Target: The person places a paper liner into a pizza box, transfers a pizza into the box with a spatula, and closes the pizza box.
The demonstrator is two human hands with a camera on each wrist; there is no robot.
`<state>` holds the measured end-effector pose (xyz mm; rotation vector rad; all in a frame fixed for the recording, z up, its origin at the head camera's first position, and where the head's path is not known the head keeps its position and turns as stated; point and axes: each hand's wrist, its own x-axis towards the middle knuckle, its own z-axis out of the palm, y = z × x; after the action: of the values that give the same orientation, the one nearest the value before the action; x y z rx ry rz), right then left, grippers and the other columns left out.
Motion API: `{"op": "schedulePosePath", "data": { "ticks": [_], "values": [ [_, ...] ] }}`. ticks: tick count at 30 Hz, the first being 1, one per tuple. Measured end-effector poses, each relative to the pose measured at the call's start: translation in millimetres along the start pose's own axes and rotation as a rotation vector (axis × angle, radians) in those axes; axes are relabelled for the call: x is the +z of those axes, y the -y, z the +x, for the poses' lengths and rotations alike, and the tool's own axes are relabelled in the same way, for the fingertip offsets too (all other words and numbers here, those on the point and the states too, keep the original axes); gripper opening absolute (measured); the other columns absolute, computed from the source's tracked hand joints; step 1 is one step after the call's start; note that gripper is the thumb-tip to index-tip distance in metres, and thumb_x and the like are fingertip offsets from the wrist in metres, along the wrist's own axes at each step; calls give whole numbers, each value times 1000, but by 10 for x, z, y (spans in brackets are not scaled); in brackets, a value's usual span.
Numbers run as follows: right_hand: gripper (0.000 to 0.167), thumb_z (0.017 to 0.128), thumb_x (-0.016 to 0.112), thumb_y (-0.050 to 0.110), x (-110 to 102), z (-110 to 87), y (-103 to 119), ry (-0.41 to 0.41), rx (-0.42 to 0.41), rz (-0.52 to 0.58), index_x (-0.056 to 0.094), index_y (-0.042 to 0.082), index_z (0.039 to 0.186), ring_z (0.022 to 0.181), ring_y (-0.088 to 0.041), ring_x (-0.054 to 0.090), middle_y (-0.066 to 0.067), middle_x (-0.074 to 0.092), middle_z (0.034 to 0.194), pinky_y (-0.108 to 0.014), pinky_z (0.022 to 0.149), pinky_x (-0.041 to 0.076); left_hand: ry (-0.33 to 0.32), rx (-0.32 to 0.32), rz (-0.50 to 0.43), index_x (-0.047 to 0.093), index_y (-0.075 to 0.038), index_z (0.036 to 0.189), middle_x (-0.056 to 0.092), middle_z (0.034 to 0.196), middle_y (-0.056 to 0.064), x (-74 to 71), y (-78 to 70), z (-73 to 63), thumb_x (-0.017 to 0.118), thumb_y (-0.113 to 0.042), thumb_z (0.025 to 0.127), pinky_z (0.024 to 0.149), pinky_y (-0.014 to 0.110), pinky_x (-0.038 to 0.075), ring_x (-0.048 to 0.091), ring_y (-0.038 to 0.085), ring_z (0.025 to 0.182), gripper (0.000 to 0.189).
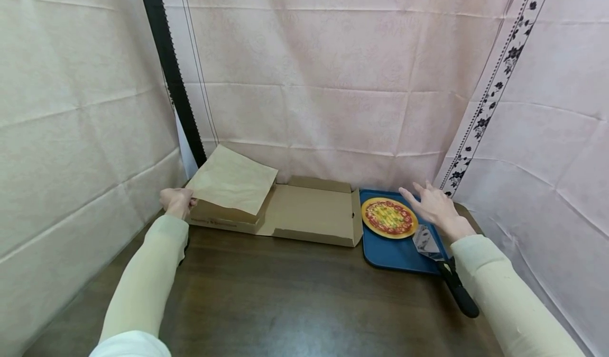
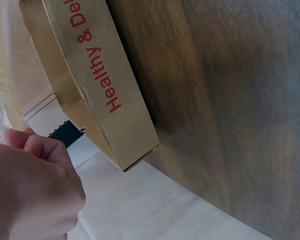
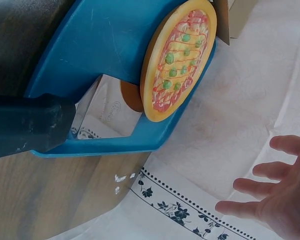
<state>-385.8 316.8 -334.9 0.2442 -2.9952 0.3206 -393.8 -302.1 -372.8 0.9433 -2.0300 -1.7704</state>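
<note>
At the left of the head view my left hand (image 1: 177,200) pinches the near left corner of a tan paper sheet (image 1: 235,180). The sheet hangs over the bottom half of an opened cardboard pizza box (image 1: 221,219), whose lid (image 1: 316,209) lies flat to the right. In the left wrist view the fingers of the left hand (image 2: 35,180) are curled by the box's printed side wall (image 2: 97,75). My right hand (image 1: 435,209) hovers with spread fingers above the right edge of a blue tray (image 1: 387,259). It holds nothing. A pizza (image 1: 389,218) lies on that tray.
A pizza server with a shiny blade (image 1: 426,242) and black handle (image 1: 461,296) rests on the tray, its handle jutting over the near right edge. Dark wooden tabletop (image 1: 285,293) lies in front. Pale cloth (image 1: 333,82) hangs around the back and sides.
</note>
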Motion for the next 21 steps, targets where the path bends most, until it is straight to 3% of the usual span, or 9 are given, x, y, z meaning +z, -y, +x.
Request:
{"op": "schedulePosePath", "data": {
  "ticks": [11,21],
  "values": [
    [88,96,20,68,-4,19,21,-2,-2,-5,26,-1,150,133,-61,25,-41,16,151,-70,106,26,-10,-16,-24,58,-8,84,53,38,-5,-15,10,14,49,-4,86,34,26,39,55,9,37,11],
    [88,96,19,68,8,25,4,10,1,-2,25,-1,151,133,-61,23,-40,15,151,-71,106,24,-33,11,31,59,-8,88,53,37,-6,-34,31,-6,47,-2,84,34,26,39,56,9,36,14]
  ]
}}
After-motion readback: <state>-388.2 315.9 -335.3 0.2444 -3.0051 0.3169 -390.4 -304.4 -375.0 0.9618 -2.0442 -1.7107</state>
